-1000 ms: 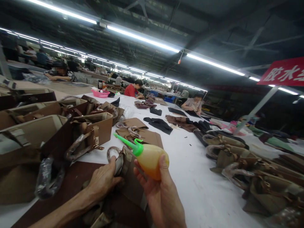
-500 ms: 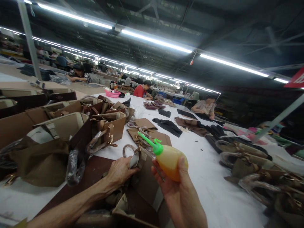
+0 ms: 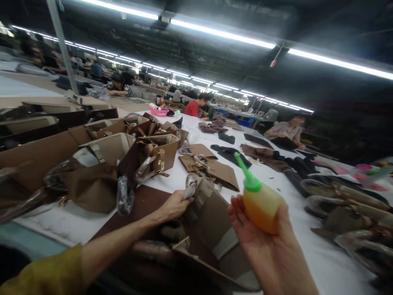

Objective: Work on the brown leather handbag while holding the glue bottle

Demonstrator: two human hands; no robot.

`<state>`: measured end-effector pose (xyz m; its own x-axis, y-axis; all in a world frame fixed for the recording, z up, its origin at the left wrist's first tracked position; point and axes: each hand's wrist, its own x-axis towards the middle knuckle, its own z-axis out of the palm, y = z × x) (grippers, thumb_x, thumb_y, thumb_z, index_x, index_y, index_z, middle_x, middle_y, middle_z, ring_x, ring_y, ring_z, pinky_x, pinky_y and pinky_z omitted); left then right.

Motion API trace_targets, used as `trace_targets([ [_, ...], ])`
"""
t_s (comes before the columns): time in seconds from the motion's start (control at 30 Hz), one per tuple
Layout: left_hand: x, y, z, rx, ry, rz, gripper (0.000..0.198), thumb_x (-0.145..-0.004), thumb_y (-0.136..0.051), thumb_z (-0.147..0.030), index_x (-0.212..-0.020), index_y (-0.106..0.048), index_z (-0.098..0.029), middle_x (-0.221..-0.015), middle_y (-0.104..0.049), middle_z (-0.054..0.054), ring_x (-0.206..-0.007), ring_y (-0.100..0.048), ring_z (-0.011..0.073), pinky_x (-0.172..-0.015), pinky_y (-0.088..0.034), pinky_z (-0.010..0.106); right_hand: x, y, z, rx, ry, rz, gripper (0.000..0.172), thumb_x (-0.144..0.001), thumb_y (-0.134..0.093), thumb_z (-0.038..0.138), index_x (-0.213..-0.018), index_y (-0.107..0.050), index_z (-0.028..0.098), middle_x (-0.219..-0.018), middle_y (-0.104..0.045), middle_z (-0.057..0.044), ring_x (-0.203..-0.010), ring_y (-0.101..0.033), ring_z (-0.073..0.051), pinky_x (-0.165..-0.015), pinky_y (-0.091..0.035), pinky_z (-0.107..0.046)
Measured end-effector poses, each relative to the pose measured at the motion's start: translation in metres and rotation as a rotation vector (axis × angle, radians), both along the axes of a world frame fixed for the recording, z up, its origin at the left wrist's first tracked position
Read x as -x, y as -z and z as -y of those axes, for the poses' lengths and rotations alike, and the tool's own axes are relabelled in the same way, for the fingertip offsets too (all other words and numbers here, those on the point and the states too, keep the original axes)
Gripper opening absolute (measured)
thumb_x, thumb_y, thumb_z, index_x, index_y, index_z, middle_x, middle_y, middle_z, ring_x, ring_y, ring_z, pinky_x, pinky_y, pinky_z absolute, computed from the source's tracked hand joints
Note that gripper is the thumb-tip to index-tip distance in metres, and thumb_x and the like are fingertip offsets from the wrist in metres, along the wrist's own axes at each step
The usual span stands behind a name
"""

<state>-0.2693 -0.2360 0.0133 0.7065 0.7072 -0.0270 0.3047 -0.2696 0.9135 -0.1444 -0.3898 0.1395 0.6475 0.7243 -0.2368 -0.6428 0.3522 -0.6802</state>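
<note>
My left hand (image 3: 173, 208) is closed on a pale flap at the upper edge of an unfinished brown handbag (image 3: 215, 209). The bag lies open in front of me, its tan inner side showing. In my right hand (image 3: 267, 250) is a soft squeeze bottle (image 3: 262, 205) with a green spout, partly filled with amber liquid. The bottle is held above the bag's right side, apart from it, its spout pointing up and to the left. Under the bag and my left forearm lies a dark brown panel (image 3: 150, 198). My left fingertips are partly hidden by the flap.
Several open handbags (image 3: 159, 153) with plastic-wrapped handles crowd the left. Flat bag pieces (image 3: 215, 168) lie beyond my hands on the white table (image 3: 294, 229). More bags (image 3: 340, 205) line the right edge. A pink basket (image 3: 159, 110) and people at work (image 3: 285, 131) are farther back.
The scene has shifted to the right in view. My right hand has moved the bottle farther from my left hand, its spout now steeper. More of the bag's inside shows.
</note>
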Motion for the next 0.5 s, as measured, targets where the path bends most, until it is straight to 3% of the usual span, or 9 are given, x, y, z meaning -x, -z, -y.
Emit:
trace_targets([
  [0.13,-0.004,-0.013,-0.01,0.006,0.037,0.186,0.024,-0.083,-0.048,-0.024,-0.102,-0.057,-0.014,-0.097,-0.061,0.002,-0.094,-0.054,0.0186,-0.086,-0.041,0.025,-0.017,-0.007,0.013,0.092,0.066,-0.173,0.052,-0.079,-0.067,0.052,-0.116,-0.064,0.015,-0.103,-0.066,-0.016,-0.091,-0.066,-0.029,-0.074,-0.057,-0.044],
  [0.23,-0.01,-0.039,-0.021,-0.058,0.115,0.278,0.021,-0.08,-0.051,-0.023,-0.097,-0.058,-0.014,-0.091,-0.058,0.0,-0.086,-0.051,0.0159,-0.083,-0.039,0.023,-0.03,-0.01,0.028,0.096,0.061,-0.277,0.048,-0.079,-0.066,0.052,-0.112,-0.066,0.018,-0.104,-0.065,-0.016,-0.095,-0.065,-0.029,-0.076,-0.057,-0.046],
  [0.4,-0.02,-0.094,-0.041,-0.188,0.381,0.094,0.007,-0.075,-0.05,-0.022,-0.076,-0.053,-0.016,-0.068,-0.045,-0.005,-0.062,-0.04,0.0099,-0.062,-0.033,0.021,-0.042,0.001,0.05,0.099,0.007,-0.315,0.046,-0.074,-0.07,0.053,-0.107,-0.067,0.021,-0.099,-0.066,-0.014,-0.088,-0.066,-0.027,-0.073,-0.058,-0.044],
  [0.5,-0.028,-0.114,-0.052,-0.273,0.481,-0.028,0.005,-0.073,-0.052,-0.021,-0.071,-0.053,-0.017,-0.066,-0.045,-0.005,-0.061,-0.04,0.0099,-0.059,-0.03,0.021,-0.043,0.014,0.064,0.111,-0.01,-0.27,0.053,-0.066,-0.08,0.047,-0.11,-0.066,0.021,-0.098,-0.067,-0.013,-0.077,-0.066,-0.022,-0.067,-0.058,-0.035],
])
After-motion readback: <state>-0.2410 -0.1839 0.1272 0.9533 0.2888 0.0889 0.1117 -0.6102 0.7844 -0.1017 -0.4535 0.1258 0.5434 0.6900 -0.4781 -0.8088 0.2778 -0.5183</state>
